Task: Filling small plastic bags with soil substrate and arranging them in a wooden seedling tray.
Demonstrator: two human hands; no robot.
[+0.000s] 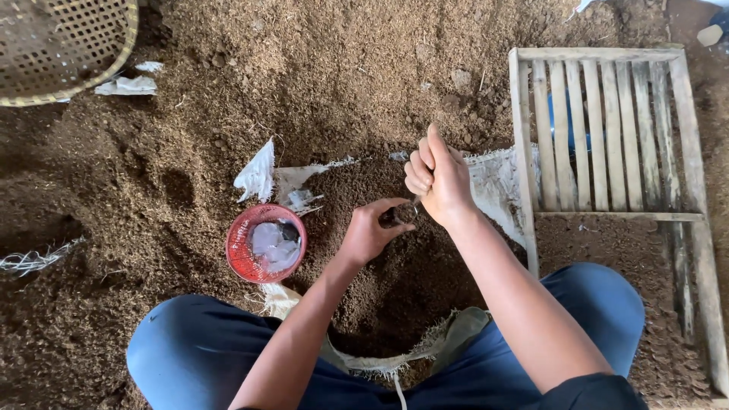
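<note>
Where hands (410, 201) meet, red basket (266, 243) beside.

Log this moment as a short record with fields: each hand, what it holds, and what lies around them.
Left hand: left hand pinches a small dark lump over the soil
Right hand: right hand closed in a fist around a thin tool, its tip at the lump
Ground: loose brown soil spread on a torn white sack
Left of hands: red mesh basket holding pale scraps
Right side: wooden slatted frame
Top left: woven bamboo basket
</note>
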